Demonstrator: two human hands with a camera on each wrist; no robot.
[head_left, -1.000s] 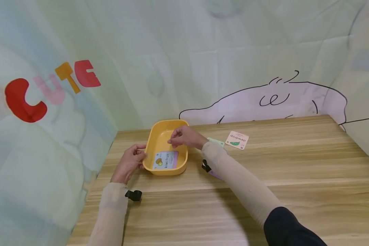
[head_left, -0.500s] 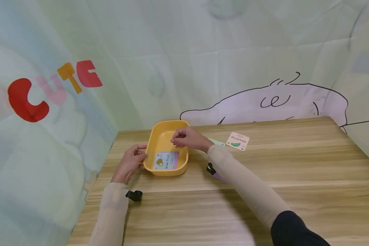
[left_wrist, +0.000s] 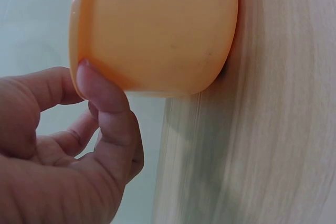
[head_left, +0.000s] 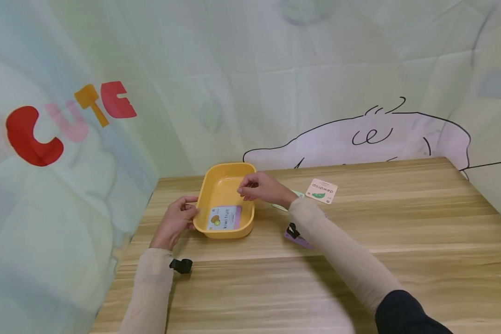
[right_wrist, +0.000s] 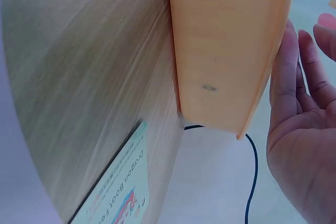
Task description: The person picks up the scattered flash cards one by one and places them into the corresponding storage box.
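Note:
My left hand (head_left: 176, 221) pinches the left rim of a yellow plastic bin (head_left: 206, 197); in the left wrist view its thumb lies inside the rim with a finger behind. A pale blue kiwi fruit card (head_left: 219, 217) lies at the bin's near end, with a purple strip along its right side. My right hand (head_left: 265, 188) hovers at the bin's right rim, fingers loosely bent and nothing seen between them. In the right wrist view this same hand (right_wrist: 310, 129) is beside the bin's outer wall (right_wrist: 226, 51).
Right of the bin on the wooden table (head_left: 250, 287), a green Dragon Boat card (right_wrist: 123, 182) lies partly behind my right wrist. A pink dewdrop card (head_left: 322, 190) lies beyond it. My right forearm partly covers a purple card (head_left: 301, 241). Printed cloth (head_left: 217, 83) hangs behind the table.
My right hand has drifted right, from over the bin's inside to its right rim, so more of the purple card shows. The left hand, bin and kiwi fruit card keep their places.

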